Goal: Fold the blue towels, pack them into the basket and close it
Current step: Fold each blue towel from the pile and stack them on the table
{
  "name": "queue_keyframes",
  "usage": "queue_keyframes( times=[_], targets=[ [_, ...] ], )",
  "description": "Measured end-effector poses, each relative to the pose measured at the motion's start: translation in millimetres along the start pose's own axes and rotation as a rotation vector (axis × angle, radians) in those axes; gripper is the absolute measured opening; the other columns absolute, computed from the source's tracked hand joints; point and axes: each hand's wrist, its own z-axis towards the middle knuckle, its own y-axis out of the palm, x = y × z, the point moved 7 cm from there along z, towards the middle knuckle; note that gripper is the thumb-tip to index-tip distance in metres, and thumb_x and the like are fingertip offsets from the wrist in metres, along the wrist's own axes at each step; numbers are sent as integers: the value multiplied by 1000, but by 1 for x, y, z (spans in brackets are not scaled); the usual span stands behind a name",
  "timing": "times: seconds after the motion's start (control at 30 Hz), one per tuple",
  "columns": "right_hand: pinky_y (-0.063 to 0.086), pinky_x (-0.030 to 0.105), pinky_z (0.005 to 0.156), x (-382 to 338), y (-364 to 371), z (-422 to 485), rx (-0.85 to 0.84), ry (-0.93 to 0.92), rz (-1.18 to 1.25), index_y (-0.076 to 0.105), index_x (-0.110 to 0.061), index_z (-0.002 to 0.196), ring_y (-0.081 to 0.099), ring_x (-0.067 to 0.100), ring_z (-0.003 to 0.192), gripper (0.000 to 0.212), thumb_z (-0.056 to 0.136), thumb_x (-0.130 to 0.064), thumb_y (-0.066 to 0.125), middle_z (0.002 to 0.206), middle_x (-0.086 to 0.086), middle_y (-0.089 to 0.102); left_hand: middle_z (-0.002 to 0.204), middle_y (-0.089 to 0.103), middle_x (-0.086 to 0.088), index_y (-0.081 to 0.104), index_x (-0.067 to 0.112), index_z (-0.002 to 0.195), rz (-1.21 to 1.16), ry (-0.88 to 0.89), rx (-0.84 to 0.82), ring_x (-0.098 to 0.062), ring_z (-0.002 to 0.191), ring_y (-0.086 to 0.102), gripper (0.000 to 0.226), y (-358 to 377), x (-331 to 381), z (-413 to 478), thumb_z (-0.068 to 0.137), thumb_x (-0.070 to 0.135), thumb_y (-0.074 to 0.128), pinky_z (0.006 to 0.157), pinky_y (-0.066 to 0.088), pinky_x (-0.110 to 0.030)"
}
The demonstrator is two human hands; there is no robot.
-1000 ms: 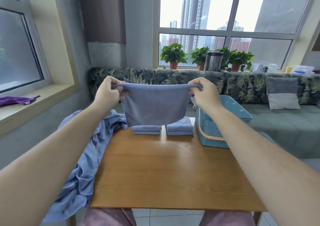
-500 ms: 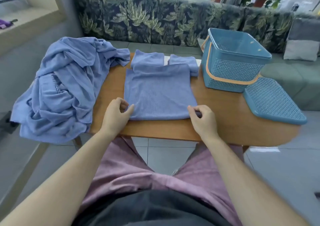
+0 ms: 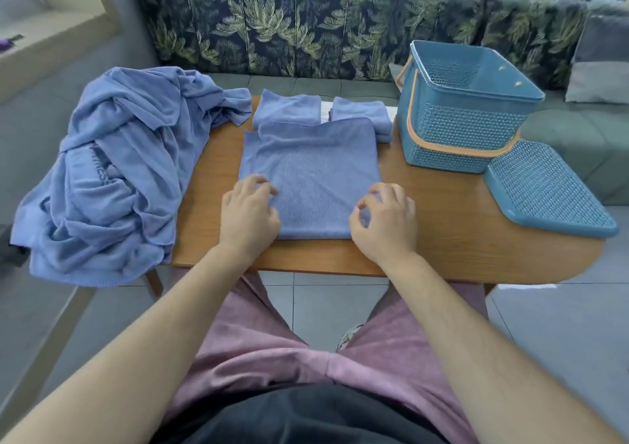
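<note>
The towel (image 3: 309,178) lies flat on the tabletop (image 3: 442,226), unmoved, left of the open basket (image 3: 466,130). The left hand (image 3: 250,212) and right hand (image 3: 384,220) have slid from its near corners up its sides, fingers curled; whether they pinch cloth is unclear.

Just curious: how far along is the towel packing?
Done: two folded towels sit far across the table. In hand: left hand and right hand touch the near corners of a flat towel. Left: the unfolded blue heap, and filling the open basket, whose lid lies beside it.
</note>
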Motion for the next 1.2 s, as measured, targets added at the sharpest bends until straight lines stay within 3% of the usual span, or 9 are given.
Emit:
queue_keyframes(
  times=[0.07, 0.13, 0.2, 0.3, 0.47, 0.67, 0.83, 1.03, 1.2],
  targets=[
    [29, 43, 112, -18, 27, 25, -209, -46, 11, 72, -21, 113, 37, 28, 143, 33, 87, -33, 55, 147, 6, 52, 145, 51, -1, 64, 18, 126, -26, 35, -108, -25, 133, 47, 38, 19, 12, 27, 89, 21, 58, 106, 34, -43],
    [9, 43, 125, -32, 60, 42, -483, -102, -48, 46, -25, 150, 7, 24, 156, 54, 99, -42, 44, 168, 3, 19, 161, 33, 0, 49, 26, 146, 2, 19, -277, -25, 150, 26, 50, 46, 15, 49, 98, 42, 50, 119, 20, -45],
    [-3, 42, 126, -33, 84, 43, -667, -96, -90, 18, -30, 161, -7, 22, 156, 64, 103, -54, 29, 171, -1, -1, 167, 14, 4, 30, 34, 156, 71, -5, -438, -24, 155, 4, 62, 72, 7, 53, 99, 59, 38, 124, 4, -48],
    [-7, 43, 126, -28, 90, 26, -763, -20, -75, 5, -33, 162, -11, 20, 156, 67, 103, -62, 17, 170, -2, -6, 168, 4, 8, 16, 40, 158, 129, -24, -512, -23, 155, -5, 73, 81, -3, 39, 93, 73, 18, 124, -4, -51],
    [3, 43, 125, -33, 52, -14, -777, -52, -134, 8, -36, 162, -5, 21, 156, 77, 93, -71, 4, 170, -3, -3, 168, 6, 11, 17, 43, 157, 143, 14, -527, -22, 155, -1, 90, 59, 16, -3, 76, 79, 2, 124, 0, -48],
    [35, 43, 107, -23, 33, 55, -581, -137, -157, 60, -25, 130, 45, 26, 129, 52, 99, -55, 30, 137, -1, 52, 141, 45, 9, 52, 32, 135, 114, 77, -425, -19, 135, 37, 57, 50, 25, 40, 92, 64, 32, 110, 27, -40],
    [37, 41, 103, 12, 100, 145, -539, -173, -89, 59, -22, 133, 50, 25, 129, 37, 102, -29, 42, 138, -1, 55, 154, 40, 1, 47, 23, 145, 72, -53, -392, -26, 140, 35, 43, 91, -10, 130, 106, 34, 37, 112, 27, -46],
    [34, 39, 97, 64, 131, 157, -335, -8, 9, 64, -24, 127, 52, 23, 117, 38, 95, -39, 50, 121, -5, 60, 152, 42, 10, 44, 26, 149, 97, -69, -294, -18, 140, 32, 47, 112, -28, 155, 102, 30, 39, 113, 23, -44],
    [30, 37, 91, 77, 132, 159, -250, 31, -15, 67, -30, 108, 47, 24, 103, 29, 88, -43, 50, 100, -5, 53, 119, 50, 11, 59, 31, 132, 89, -66, -231, -17, 122, 35, 54, 112, -35, 172, 83, 43, 40, 103, 25, -37]
  ],
)
